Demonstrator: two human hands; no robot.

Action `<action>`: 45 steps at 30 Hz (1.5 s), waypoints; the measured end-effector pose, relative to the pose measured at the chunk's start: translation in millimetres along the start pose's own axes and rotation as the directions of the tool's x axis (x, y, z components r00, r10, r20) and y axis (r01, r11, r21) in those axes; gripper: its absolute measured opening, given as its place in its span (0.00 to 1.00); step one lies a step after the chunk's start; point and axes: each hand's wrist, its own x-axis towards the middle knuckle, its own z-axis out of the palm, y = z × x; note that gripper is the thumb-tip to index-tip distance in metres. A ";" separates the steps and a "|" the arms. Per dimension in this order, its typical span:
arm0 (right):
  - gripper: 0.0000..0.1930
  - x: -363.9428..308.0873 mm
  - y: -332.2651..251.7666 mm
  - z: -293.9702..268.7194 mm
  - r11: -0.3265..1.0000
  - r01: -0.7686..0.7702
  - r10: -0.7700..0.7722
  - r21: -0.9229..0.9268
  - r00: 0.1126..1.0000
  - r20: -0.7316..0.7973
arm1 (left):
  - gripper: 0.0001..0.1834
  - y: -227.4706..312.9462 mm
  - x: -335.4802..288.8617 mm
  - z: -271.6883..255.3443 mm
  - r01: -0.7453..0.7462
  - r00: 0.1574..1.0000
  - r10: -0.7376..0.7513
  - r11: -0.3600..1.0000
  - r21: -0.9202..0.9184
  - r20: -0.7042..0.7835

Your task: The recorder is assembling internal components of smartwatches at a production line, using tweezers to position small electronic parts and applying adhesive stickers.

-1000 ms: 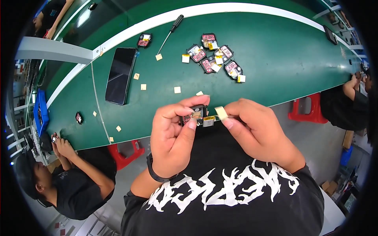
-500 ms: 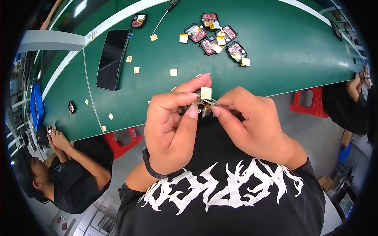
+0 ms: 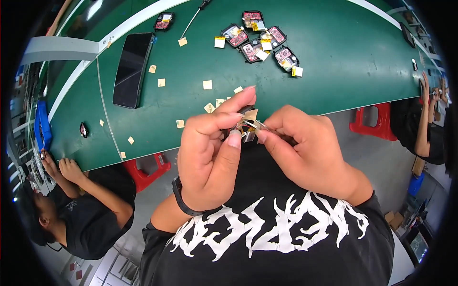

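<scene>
My left hand (image 3: 207, 155) is closed around a small open watch case (image 3: 246, 110), its thumb and fingers at the rim; much of it is hidden. A silvery battery (image 3: 249, 136) hangs at the case's near side, beside thin wires. Pinched in my right hand (image 3: 307, 148) are metal tweezers (image 3: 258, 126), their tips reaching over the case. A beige square pad (image 3: 250, 115) stands tilted at the tips and case; whether the tweezers grip it I cannot tell.
Several open watch cases (image 3: 250, 50) with batteries lie grouped on the green table (image 3: 343, 57). Loose beige pads (image 3: 207, 85) are scattered nearer. A phone (image 3: 132, 71) and a screwdriver (image 3: 192, 21) lie left. Co-workers sit at both sides; a red stool (image 3: 372, 123) stands at right.
The beige pad has tipped from facing up to a slanted angle, lower against the case. My hands have barely moved. The left co-worker's hands have come apart.
</scene>
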 end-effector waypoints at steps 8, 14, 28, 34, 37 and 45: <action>0.04 0.8 -3.9 -1.8 0.992 -0.096 0.093 0.083 0.995 0.044 | 0.12 -1.5 -5.3 -6.7 0.030 0.995 -0.027 0.999 -0.029 0.095; 0.05 -4.5 5.8 3.8 0.963 -0.151 0.137 0.225 0.987 0.079 | 0.12 -6.4 -7.1 -5.3 0.089 0.996 -0.089 0.984 -0.156 0.009; 0.10 4.6 6.6 -6.2 0.301 -0.668 0.334 0.681 0.742 0.581 | 0.13 -15.3 -4.8 -10.0 -0.204 0.977 0.198 0.976 0.071 0.084; 0.10 -1.9 6.9 -0.3 0.232 -0.633 0.363 0.739 0.761 0.538 | 0.10 -17.1 -10.0 -10.0 -0.156 0.987 0.155 0.988 0.019 0.053; 0.10 -4.4 4.6 4.4 0.316 -0.595 0.402 0.739 0.789 0.464 | 0.10 -21.1 -13.4 -7.4 -0.120 0.993 0.120 0.993 -0.014 0.005; 0.08 -17.9 15.5 25.5 0.879 -0.212 0.217 0.426 0.975 0.038 | 0.10 -17.0 -13.3 0.7 -0.018 0.995 0.015 0.999 -0.033 -0.099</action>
